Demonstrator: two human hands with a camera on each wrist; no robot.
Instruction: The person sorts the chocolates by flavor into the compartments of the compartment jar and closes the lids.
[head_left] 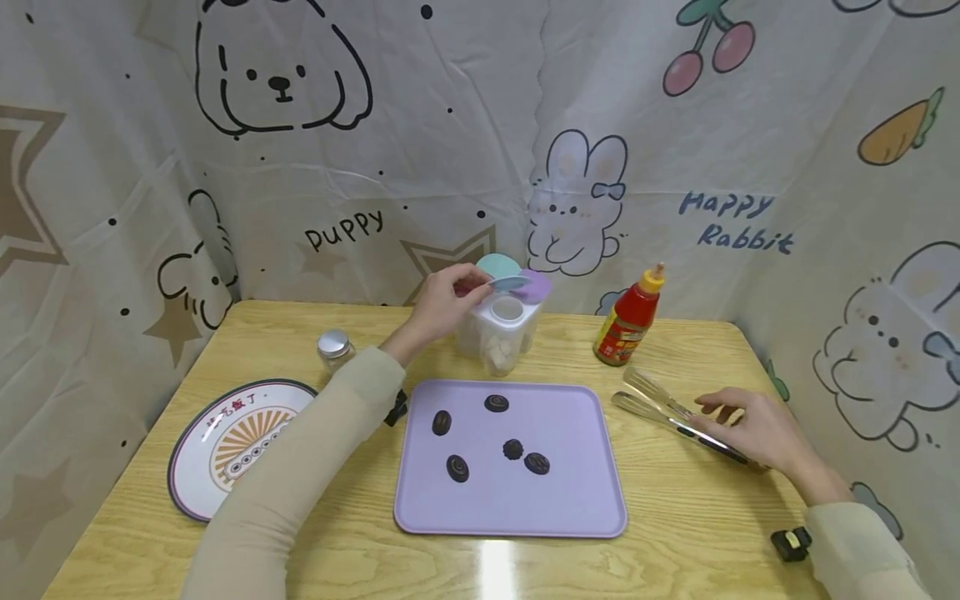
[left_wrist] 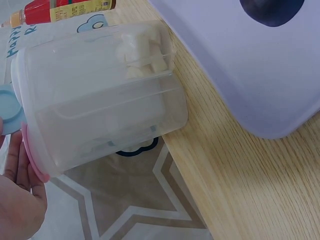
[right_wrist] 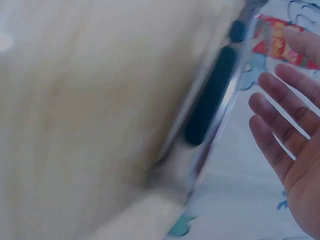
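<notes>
My left hand [head_left: 441, 307] is at the top of a clear multi-compartment storage container [left_wrist: 100, 100], pinching its raised light-blue flip lid [head_left: 510, 283]. Below that lid a round opening shows in the white top. Whitish chunks [left_wrist: 140, 50] lie at the bottom of one compartment. Green and purple lids sit beside the blue one, and a pink lid [left_wrist: 34, 155] touches my fingers in the left wrist view. On the right, my right hand [head_left: 750, 425] is over the handle end of metal tongs [head_left: 648, 398]; its fingers are loosely extended and grip nothing in the right wrist view.
A lilac tray [head_left: 510, 512] with several dark chocolate-like pieces lies in the middle. To its left are a white plate [head_left: 191, 475] and a silver-capped jar [head_left: 334, 345]. A red sauce bottle [head_left: 626, 325] stands back right, and a small black object [head_left: 791, 544] lies front right.
</notes>
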